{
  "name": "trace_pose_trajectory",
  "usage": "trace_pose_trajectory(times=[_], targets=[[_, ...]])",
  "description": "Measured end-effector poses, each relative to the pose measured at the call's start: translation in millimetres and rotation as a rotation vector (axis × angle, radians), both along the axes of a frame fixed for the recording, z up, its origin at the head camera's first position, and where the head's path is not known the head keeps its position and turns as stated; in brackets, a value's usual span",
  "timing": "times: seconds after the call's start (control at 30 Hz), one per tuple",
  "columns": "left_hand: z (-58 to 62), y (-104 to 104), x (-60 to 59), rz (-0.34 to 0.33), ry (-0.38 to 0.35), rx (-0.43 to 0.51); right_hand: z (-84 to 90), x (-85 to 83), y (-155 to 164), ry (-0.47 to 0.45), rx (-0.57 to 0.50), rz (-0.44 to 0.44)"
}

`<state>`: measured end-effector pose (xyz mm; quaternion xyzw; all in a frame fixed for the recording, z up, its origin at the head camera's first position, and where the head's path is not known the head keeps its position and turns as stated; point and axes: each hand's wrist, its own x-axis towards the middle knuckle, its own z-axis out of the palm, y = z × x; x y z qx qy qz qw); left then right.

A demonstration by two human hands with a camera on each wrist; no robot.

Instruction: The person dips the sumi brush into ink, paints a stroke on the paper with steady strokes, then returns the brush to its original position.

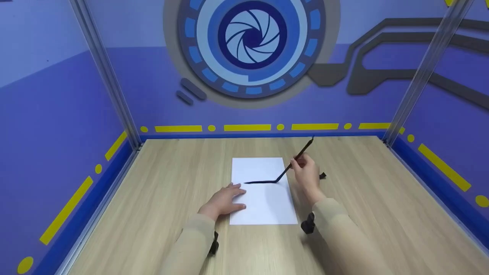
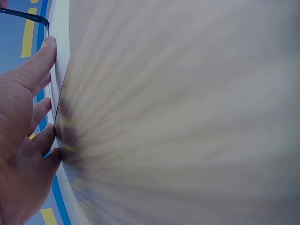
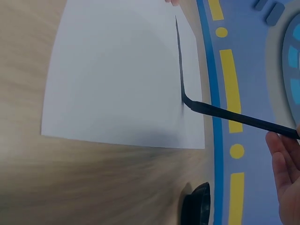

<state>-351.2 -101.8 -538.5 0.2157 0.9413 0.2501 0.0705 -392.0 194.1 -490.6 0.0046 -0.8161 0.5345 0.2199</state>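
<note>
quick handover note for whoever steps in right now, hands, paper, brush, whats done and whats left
Left hand: flat, fingers straight, pressing the left edge of the white paper onto the wooden table.
Right hand: its grip is round the upper shaft of the black brush, tip down on the paper.
Done: one black horizontal stroke across the middle of the sheet, the brush tip at its right end.
Left: the rest of the sheet is blank; a small black object lies beside the right hand.

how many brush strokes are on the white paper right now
1: a single dark horizontal stroke across the middle of the white paper, ending at the brush tip on its right side.
</note>
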Motion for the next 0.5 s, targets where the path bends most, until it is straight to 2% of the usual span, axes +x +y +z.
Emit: trace_pose_trajectory(times=[0.17, 0.27, 0.37, 0.5], targets=[[0.8, -0.3, 1.1, -0.002, -0.006, 0.011, -0.7, 1.8, 6.4, -0.009, -0.006, -0.016], [1.0, -0.2, 1.5, -0.001, -0.011, 0.007, 0.2, 1.2, 11.8, -0.006, -0.055, -0.047], [0.8, 0.0, 1.6, 0.004, -0.017, 0.003, 5.7, -0.5, 19.6, 0.012, -0.164, -0.096], [0.4, -0.1, 2.0, 0.011, -0.025, 0.005, 18.9, 0.0, 30.8, 0.025, -0.382, -0.118]])
